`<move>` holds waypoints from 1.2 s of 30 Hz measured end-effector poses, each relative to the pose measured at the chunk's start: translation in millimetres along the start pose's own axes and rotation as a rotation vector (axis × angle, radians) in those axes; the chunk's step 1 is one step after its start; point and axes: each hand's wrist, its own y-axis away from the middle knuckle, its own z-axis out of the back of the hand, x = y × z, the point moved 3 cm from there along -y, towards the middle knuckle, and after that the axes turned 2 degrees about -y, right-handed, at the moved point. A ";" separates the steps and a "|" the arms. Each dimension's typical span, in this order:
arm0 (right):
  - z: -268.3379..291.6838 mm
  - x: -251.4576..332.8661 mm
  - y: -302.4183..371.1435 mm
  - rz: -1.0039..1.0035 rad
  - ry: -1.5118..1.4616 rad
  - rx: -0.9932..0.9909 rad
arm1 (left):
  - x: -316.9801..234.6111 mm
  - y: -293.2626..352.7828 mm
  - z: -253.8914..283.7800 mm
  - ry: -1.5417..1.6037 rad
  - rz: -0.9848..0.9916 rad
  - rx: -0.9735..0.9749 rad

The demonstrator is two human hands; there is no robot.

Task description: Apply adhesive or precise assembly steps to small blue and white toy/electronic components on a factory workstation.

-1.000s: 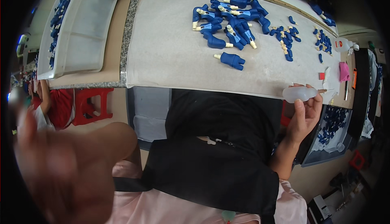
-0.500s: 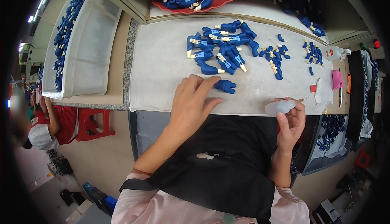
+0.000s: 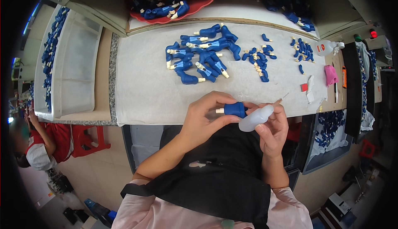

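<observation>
No words or numbers could be read clearly. A red-and-white label point(image 3: 321, 49) showed on the translucent bottle point(image 3: 328, 45) near the far right corner of the counter point(image 3: 330, 93), its print too small to make out.

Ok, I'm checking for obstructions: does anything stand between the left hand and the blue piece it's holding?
Nothing visible does: the left hand grips the blue piece directly. The squeeze bottle in the right hand is by the piece's right end, not between them.
</observation>
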 end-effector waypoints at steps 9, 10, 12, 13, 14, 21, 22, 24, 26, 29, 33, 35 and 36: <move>2.2 -7.8 3.6 -0.149 -0.148 -0.066 | 2.5 7.4 2.9 0.591 0.195 -0.245; 3.7 -7.7 4.2 -0.145 -0.160 -0.096 | 3.8 8.5 5.0 0.691 0.252 -0.215; 5.3 -7.6 5.3 -0.136 -0.151 -0.114 | 5.5 9.4 4.2 0.706 0.261 -0.188; 6.6 -7.6 5.8 -0.131 -0.142 -0.134 | 6.1 10.1 3.3 0.721 0.274 -0.161; 6.9 -6.1 6.2 -0.136 -0.145 -0.127 | 6.0 10.4 2.6 0.718 0.273 -0.170; 6.2 5.3 11.4 -0.047 -0.055 -0.204 | -1.8 10.6 -11.6 0.654 0.397 0.103; 5.6 5.3 11.5 -0.051 -0.056 -0.202 | -0.6 12.6 -12.3 0.654 0.399 0.099; 4.4 6.1 12.1 -0.031 -0.051 -0.190 | 0.0 16.1 -13.6 0.644 0.341 0.050; 3.8 6.4 12.5 -0.023 -0.046 -0.177 | 1.3 16.4 -13.1 0.665 0.333 0.033; 4.1 5.9 13.9 -0.008 -0.030 -0.161 | 6.7 18.2 -10.2 0.662 0.318 0.047; 6.0 6.9 16.0 0.020 -0.013 -0.178 | 2.5 16.5 -11.1 0.775 0.399 0.123; 8.2 9.1 17.6 0.032 0.024 -0.209 | 2.0 18.0 -11.1 0.869 0.400 0.147; 10.1 11.0 18.4 0.042 0.061 -0.245 | 1.7 18.6 -12.1 0.964 0.404 0.174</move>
